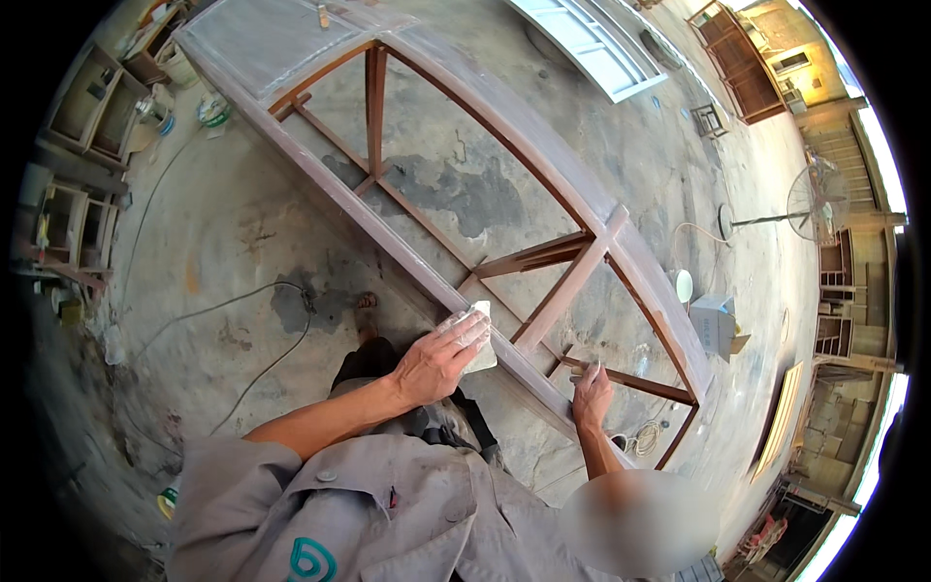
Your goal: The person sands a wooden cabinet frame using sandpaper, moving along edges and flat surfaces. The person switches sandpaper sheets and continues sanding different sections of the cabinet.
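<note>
My left hand [438,361] presses a pale, flat pad [482,355], possibly folded sandpaper, against the near rail [373,235] of a long wooden frame. White dust coats the fingers. The rail has a greyish, dusty finish, while the inner posts and braces [376,112] are reddish brown. Farther right along the same rail is my right hand [593,396], its fingers curled and closed with one digit pointing up. What those fingers hold, if anything, is hidden. A broad grey panel [272,44] fills the frame's far left end.
A pale blue slatted panel [592,44] lies beyond the frame. On the right are a standing fan [810,202], a cardboard box [716,325] and a white bucket [683,285]. Wooden cabinets [92,107] line the left, and a cable [257,380] crosses the concrete floor.
</note>
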A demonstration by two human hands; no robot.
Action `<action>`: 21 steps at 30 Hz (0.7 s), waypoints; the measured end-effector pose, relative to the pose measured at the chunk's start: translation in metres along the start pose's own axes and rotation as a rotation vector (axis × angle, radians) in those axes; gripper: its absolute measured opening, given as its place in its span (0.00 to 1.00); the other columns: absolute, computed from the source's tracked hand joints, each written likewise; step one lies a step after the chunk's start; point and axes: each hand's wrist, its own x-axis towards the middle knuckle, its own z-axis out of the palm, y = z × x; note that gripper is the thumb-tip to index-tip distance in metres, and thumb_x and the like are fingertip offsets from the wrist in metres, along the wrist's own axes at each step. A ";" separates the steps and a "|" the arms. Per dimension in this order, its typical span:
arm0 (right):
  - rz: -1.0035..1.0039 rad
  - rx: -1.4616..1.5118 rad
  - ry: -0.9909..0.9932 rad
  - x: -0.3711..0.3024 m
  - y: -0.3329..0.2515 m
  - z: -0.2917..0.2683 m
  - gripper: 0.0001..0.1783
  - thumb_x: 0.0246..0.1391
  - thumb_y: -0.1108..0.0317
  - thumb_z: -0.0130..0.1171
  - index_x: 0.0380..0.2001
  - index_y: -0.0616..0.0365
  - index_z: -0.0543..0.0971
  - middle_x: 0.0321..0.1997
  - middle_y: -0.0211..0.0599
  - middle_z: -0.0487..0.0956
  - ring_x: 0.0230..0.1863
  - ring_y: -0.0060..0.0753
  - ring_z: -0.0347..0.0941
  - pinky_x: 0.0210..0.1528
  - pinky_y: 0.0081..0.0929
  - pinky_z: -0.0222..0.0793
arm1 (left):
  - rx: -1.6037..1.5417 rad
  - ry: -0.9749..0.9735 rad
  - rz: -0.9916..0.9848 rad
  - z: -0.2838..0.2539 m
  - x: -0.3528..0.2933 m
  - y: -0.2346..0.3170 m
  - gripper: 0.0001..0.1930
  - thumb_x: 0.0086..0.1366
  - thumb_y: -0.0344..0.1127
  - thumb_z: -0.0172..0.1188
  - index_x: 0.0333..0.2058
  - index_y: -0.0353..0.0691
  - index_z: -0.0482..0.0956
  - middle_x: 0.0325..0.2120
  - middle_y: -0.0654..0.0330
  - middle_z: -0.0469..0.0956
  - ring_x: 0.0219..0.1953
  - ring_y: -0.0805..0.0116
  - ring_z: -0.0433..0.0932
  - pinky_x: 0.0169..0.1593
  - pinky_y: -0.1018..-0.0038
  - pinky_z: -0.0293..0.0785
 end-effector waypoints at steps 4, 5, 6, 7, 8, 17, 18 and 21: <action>-0.009 -0.042 0.028 0.002 -0.003 -0.002 0.22 0.75 0.58 0.42 0.43 0.61 0.82 0.33 0.54 0.85 0.34 0.57 0.84 0.39 0.46 0.77 | 0.200 -0.016 -0.013 -0.086 0.013 -0.081 0.20 0.62 0.26 0.60 0.54 0.34 0.81 0.58 0.47 0.78 0.63 0.47 0.75 0.68 0.56 0.71; -0.010 -0.080 0.046 0.002 0.002 -0.001 0.22 0.75 0.57 0.42 0.43 0.61 0.82 0.33 0.55 0.85 0.35 0.60 0.83 0.39 0.47 0.76 | 0.315 0.006 -0.015 -0.114 0.022 -0.099 0.19 0.63 0.26 0.59 0.54 0.33 0.80 0.58 0.45 0.78 0.63 0.46 0.75 0.68 0.57 0.71; -0.022 -0.116 0.048 0.001 0.004 0.000 0.22 0.75 0.57 0.42 0.43 0.61 0.82 0.34 0.56 0.85 0.35 0.62 0.82 0.39 0.49 0.76 | 0.270 -0.019 -0.040 -0.105 0.015 -0.092 0.19 0.62 0.26 0.59 0.53 0.34 0.81 0.58 0.45 0.78 0.63 0.46 0.75 0.68 0.56 0.70; -0.022 -0.049 0.042 0.003 0.001 0.001 0.22 0.74 0.57 0.42 0.42 0.61 0.82 0.34 0.58 0.84 0.37 0.66 0.81 0.40 0.52 0.75 | 0.224 -0.040 -0.058 -0.088 0.006 -0.086 0.19 0.62 0.26 0.59 0.53 0.34 0.81 0.58 0.45 0.78 0.62 0.46 0.75 0.68 0.55 0.70; -0.021 -0.066 0.053 0.007 0.005 0.002 0.22 0.74 0.57 0.43 0.42 0.61 0.82 0.33 0.58 0.84 0.37 0.66 0.81 0.40 0.53 0.74 | 0.174 -0.060 -0.063 -0.072 0.004 -0.076 0.19 0.62 0.26 0.59 0.52 0.34 0.81 0.57 0.44 0.78 0.62 0.46 0.76 0.68 0.54 0.70; 0.012 -0.023 0.073 0.003 0.006 0.002 0.21 0.74 0.58 0.44 0.39 0.59 0.83 0.30 0.55 0.84 0.34 0.64 0.82 0.39 0.52 0.75 | 0.136 -0.133 0.043 -0.069 0.013 -0.067 0.21 0.58 0.22 0.60 0.52 0.33 0.82 0.58 0.45 0.78 0.66 0.48 0.73 0.70 0.56 0.70; -0.003 -0.032 0.077 0.001 -0.002 -0.001 0.20 0.74 0.58 0.44 0.39 0.58 0.83 0.30 0.54 0.84 0.34 0.64 0.82 0.39 0.51 0.75 | 0.135 -0.121 0.000 -0.065 0.008 -0.068 0.20 0.58 0.22 0.60 0.51 0.33 0.82 0.58 0.46 0.78 0.66 0.48 0.73 0.70 0.56 0.69; -0.028 -0.002 0.063 0.006 0.003 0.003 0.20 0.74 0.59 0.44 0.39 0.60 0.82 0.31 0.54 0.84 0.34 0.62 0.82 0.39 0.51 0.75 | -0.104 -0.216 0.134 0.009 0.023 0.020 0.20 0.59 0.24 0.58 0.51 0.33 0.82 0.57 0.48 0.79 0.66 0.51 0.73 0.70 0.57 0.68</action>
